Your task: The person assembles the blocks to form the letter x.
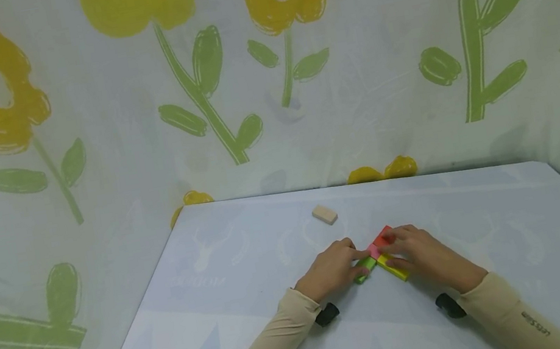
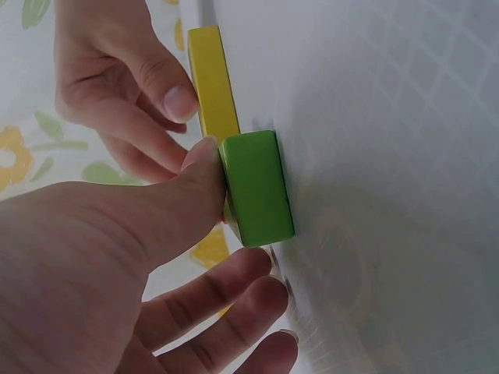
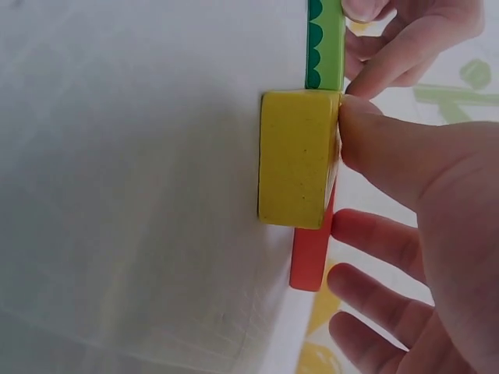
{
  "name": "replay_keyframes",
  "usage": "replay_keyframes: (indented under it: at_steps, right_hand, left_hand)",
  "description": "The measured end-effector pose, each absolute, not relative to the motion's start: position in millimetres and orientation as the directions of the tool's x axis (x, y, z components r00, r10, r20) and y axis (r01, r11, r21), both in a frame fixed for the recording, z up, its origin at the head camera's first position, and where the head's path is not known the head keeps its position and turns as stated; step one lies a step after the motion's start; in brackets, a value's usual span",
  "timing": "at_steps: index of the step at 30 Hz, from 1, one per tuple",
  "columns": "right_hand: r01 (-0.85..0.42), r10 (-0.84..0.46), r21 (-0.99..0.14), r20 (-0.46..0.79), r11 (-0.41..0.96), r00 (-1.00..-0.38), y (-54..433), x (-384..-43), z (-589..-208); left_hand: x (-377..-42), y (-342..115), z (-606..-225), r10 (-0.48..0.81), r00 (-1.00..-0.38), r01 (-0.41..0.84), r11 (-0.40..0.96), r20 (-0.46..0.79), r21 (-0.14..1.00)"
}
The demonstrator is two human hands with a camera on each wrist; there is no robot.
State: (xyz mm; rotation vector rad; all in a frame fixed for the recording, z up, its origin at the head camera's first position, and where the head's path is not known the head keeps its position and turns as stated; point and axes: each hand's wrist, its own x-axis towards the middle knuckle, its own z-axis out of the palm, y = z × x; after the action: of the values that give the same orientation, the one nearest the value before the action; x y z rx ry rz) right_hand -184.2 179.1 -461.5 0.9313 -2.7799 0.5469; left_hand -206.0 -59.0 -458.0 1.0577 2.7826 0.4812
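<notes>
Four small painted blocks lie together on the table: a green block [image 1: 369, 263], a yellow block [image 1: 393, 270], a red block [image 1: 382, 237] and a pink block [image 1: 373, 252] where they meet. With its thumb against the green block [image 2: 259, 191], my left hand [image 1: 330, 269] reaches its index finger to the pink one; its other fingers spread loosely in the left wrist view. My right hand [image 1: 427, 255] rests its thumb at the yellow block [image 3: 296, 160], and its index fingertip is at the red block. Dark wrist cameras hang below both sleeves.
A plain wooden block [image 1: 325, 215] lies apart, farther back on the pale table [image 1: 248, 248]. Behind and to the left hangs a white cloth [image 1: 373, 66] printed with yellow flowers. The table's back edge runs close to the cloth.
</notes>
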Motion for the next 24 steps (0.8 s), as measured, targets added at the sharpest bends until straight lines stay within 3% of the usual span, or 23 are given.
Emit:
replay_keyframes:
  at_steps: [24]
  right_hand:
    - [-0.625,-0.561,-0.196,0.299,0.755,-0.772,175.5,-182.9,-466.4]
  left_hand:
    - [-206.6,-58.6,-457.5,0.672,-0.741,0.638,0.707,-0.007,0.305]
